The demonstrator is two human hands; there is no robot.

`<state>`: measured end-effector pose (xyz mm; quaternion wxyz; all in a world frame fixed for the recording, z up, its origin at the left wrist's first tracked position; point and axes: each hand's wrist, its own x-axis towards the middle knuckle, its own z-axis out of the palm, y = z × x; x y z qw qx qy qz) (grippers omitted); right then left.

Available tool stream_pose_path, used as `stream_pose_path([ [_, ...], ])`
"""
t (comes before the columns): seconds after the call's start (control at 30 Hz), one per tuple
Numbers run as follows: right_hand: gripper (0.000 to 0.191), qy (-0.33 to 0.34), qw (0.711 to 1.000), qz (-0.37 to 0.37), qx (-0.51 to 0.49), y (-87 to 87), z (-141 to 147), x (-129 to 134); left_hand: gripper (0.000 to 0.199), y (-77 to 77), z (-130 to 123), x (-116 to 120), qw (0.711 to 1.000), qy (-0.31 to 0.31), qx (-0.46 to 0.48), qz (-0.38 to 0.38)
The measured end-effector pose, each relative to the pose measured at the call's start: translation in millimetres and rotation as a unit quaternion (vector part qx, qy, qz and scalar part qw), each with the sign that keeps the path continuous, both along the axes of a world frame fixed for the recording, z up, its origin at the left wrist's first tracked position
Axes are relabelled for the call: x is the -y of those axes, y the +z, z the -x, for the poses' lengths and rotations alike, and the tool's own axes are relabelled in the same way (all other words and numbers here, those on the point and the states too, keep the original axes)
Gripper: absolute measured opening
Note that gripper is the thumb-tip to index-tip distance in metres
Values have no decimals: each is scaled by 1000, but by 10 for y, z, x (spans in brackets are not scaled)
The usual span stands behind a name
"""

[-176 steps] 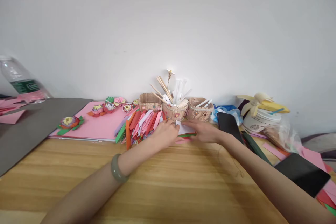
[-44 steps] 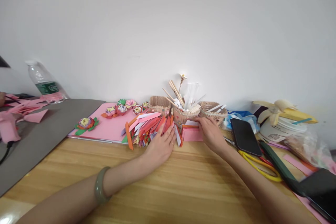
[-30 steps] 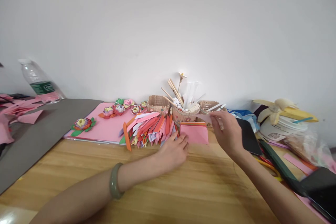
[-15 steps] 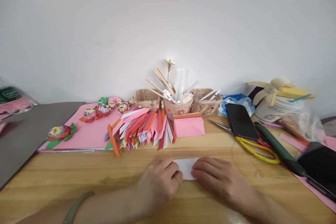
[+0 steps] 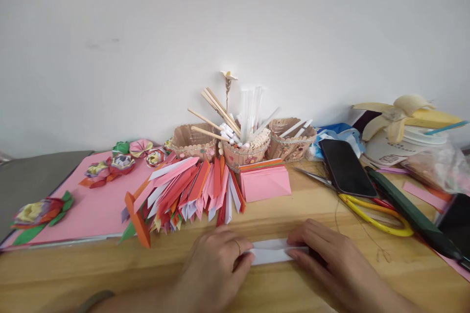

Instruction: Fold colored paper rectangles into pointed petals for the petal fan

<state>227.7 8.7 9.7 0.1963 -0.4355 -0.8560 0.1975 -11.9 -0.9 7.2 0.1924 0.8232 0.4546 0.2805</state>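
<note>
A small white strip of paper [image 5: 270,252] lies on the wooden table in front of me, with a crease running along its length. My left hand [image 5: 219,265] pinches its left end between thumb and fingers; a ring is on one finger. At the right end, my right hand [image 5: 326,257] grips the strip, thumb below and fingers above. Just beyond the hands lies a pile of folded coloured paper pieces [image 5: 191,190]. Beside it sits a stack of pink paper rectangles [image 5: 266,183], with orange sheets showing at the back.
Three small wooden baskets [image 5: 246,156] with sticks stand by the wall. Folded paper flowers [image 5: 121,162] rest on pink sheets [image 5: 91,205] at left. On the right lie yellow-handled scissors [image 5: 378,214], a black phone [image 5: 347,167], a dark green long tool [image 5: 411,212] and a peeled banana [image 5: 414,112].
The paper now shows as a narrower strip with a lengthwise crease. My hands have moved slightly apart along it. The camera view has shifted closer and tilted a little.
</note>
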Motion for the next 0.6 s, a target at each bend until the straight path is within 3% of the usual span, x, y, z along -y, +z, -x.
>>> stream_pose_path([
  [0.2, 13, -60, 998, 7, -9, -89, 22, -11, 12, -10, 1, -66, 998, 32, -14, 54],
  [0.6, 16, -45, 998, -53, 12, -75, 54, -57, 11, -74, 37, -105, 999, 0, -19, 46],
])
